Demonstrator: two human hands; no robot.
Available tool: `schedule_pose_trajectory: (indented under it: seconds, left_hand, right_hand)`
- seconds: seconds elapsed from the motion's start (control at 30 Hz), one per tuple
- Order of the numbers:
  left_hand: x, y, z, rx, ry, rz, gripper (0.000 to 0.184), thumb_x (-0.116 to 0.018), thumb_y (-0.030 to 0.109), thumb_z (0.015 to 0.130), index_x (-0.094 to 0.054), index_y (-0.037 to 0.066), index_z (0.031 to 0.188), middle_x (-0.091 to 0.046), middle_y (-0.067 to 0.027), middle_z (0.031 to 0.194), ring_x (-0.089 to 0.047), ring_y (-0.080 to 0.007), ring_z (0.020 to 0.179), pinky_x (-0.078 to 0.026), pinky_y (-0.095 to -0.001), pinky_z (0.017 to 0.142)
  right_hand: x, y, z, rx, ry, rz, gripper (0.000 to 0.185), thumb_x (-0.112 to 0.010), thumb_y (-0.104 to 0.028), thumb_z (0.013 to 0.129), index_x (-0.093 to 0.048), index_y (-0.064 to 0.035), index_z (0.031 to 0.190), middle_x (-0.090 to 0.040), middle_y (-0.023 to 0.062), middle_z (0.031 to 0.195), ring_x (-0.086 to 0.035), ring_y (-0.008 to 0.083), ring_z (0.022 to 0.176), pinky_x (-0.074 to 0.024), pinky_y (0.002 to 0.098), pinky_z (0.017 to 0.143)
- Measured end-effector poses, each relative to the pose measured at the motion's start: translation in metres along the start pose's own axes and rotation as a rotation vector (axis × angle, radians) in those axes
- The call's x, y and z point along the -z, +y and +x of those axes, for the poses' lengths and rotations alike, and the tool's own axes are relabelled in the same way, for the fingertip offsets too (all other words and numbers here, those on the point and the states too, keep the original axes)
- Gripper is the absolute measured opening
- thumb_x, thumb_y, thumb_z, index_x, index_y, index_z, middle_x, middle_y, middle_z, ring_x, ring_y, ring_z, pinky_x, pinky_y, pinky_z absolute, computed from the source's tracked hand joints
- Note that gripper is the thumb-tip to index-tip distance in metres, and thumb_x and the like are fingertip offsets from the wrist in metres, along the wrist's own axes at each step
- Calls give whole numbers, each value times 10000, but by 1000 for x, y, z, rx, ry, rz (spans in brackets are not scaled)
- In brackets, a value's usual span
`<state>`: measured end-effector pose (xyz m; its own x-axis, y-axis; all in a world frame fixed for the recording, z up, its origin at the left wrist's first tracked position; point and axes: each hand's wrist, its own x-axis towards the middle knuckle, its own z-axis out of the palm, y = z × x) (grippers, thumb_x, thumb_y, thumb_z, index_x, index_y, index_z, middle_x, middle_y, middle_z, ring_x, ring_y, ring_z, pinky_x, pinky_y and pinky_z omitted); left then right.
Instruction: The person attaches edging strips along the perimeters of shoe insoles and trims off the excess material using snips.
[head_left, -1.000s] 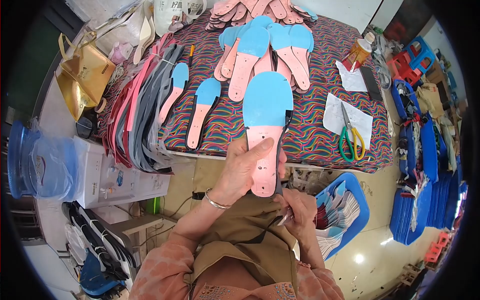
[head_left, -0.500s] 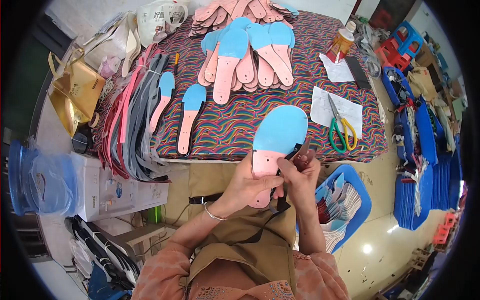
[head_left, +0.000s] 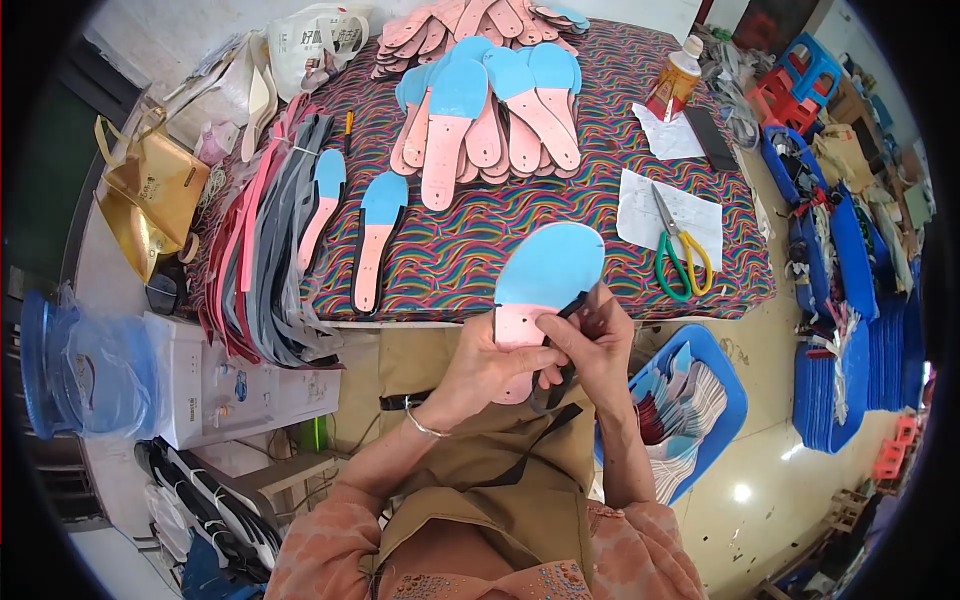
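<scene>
A blue and pink insole (head_left: 550,265) is held upright, toe end up, above my lap. My left hand (head_left: 482,362) is closed around its pink heel part from the left. At the right edge of the same insole, my right hand (head_left: 594,338) pinches a narrow black strip (head_left: 573,305) against it, thumb on the pink face. The strip's loose end hangs down over my brown apron (head_left: 490,500). Two insoles with black edging, a larger one (head_left: 381,235) and a smaller one (head_left: 325,195), lie on the patterned table to the left.
Stacked insoles (head_left: 465,95) cover the table's back. Scissors (head_left: 684,245) lie on white paper (head_left: 640,205) at the right, near a bottle (head_left: 675,75). Bundled strips (head_left: 270,240) hang off the left edge. A blue basket (head_left: 735,385) of insoles stands at the lower right.
Both hands and the insole have shifted slightly left and down, and the insole tilts a little more. My right fingers have closed in nearer its edge.
</scene>
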<state>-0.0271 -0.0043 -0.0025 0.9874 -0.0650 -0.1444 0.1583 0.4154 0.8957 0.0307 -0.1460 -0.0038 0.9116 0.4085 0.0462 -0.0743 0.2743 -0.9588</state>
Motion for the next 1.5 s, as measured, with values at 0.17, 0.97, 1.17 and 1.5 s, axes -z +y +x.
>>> schedule_pose_trajectory:
  seconds: [0.17, 0.97, 1.17, 1.5]
  left_hand:
    - [5, 10, 5, 103, -18, -99, 303, -666, 50, 847, -575, -17, 1128, -680, -136, 832, -664, -195, 677, -541, -309, 607]
    - [2, 26, 15, -249, 14, -909, 120, -535, 113, 949, -518, 46, 1046, -462, -9, 726, -433, -131, 663, -376, -300, 628]
    - [-17, 23, -8, -94, 241, -353, 141, -582, 65, 904, -573, 8, 1033, -646, -92, 891, -633, -207, 845, -505, -337, 767]
    - [16, 36, -33, 293, -37, 68, 348, -701, 95, 834, -599, -40, 1138, -687, -92, 955, -654, -161, 871, -507, -302, 809]
  right_hand:
    - [-1, -4, -2, -3, 36, -4, 207, -657, 19, 827, -568, 6, 1014, -543, -6, 694, -546, 47, 553, -409, 215, 480]
    - [-18, 3, -49, 192, -44, -466, 236, -686, -45, 811, -645, 6, 1038, -536, 57, 606, -492, 114, 494, -385, 265, 474]
    - [-18, 5, -45, -13, 103, -203, 177, -660, -143, 890, -639, 32, 878, -472, -62, 622, -380, 31, 558, -293, 206, 493]
    - [14, -16, -26, 5, 19, -346, 119, -659, -102, 865, -665, 2, 923, -504, -18, 600, -436, 37, 555, -335, 242, 490]
